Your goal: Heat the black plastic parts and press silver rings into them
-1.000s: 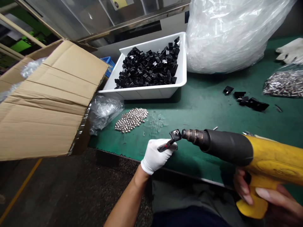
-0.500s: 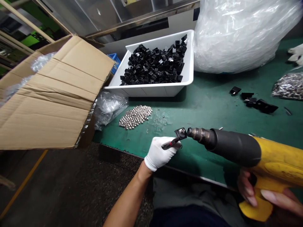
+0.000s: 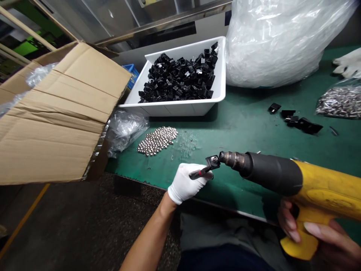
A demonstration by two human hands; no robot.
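The gloved left hand (image 3: pixel 184 183) closes around a slim handle (image 3: pixel 199 172), keeping a small black part (image 3: pixel 213 162) on its end just beside the nozzle (image 3: pixel 232 160) of the yellow heat gun (image 3: pixel 304 188), gripped in the bare right hand (image 3: pixel 296 229) and aimed straight at it, over the green counter (image 3: pixel 248 199).

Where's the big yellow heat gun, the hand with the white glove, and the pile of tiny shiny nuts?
Yellow-and-black heat gun (image 3: pixel 324 194): head view, on the yellow body.
White-gloved left hand (image 3: pixel 184 184): head view, on the back of the hand.
Pile of small silver metal nuts (image 3: pixel 157 141): head view, on the middle of the pile.
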